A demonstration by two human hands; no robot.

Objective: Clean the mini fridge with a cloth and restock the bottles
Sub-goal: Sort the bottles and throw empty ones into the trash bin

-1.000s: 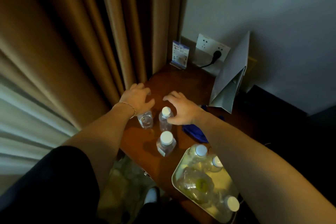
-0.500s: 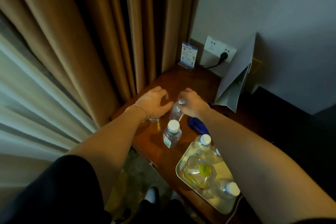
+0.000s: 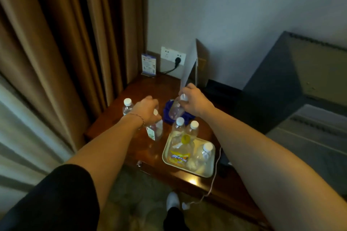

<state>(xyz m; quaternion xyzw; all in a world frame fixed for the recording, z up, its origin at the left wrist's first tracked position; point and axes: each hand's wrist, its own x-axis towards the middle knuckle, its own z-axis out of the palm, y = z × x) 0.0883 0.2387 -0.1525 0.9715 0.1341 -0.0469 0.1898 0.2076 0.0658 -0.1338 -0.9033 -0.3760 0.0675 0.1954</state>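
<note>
Several clear water bottles with white caps stand on a dark wooden table (image 3: 142,92). My left hand (image 3: 147,108) grips the neck of a labelled bottle (image 3: 155,131) near the table's front. My right hand (image 3: 194,99) holds another bottle (image 3: 176,109) by its cap, lifted and tilted above a crumpled blue cloth (image 3: 167,113). A third bottle (image 3: 127,106) stands alone at the left edge. Two more bottles (image 3: 179,125) (image 3: 193,128) stand at the far end of a pale tray (image 3: 209,173).
The tray also holds a yellow-capped drink bottle (image 3: 183,149) and a small water bottle (image 3: 205,153). A card stand (image 3: 148,64), a wall socket (image 3: 172,56) and a folded white paper bag (image 3: 189,65) are at the back. A dark grey cabinet (image 3: 300,73) is at the right, curtains at the left.
My left hand let go of the far-left bottle and moved onto the nearer labelled one. My right hand raised its bottle off the table toward the right. The view swung right.
</note>
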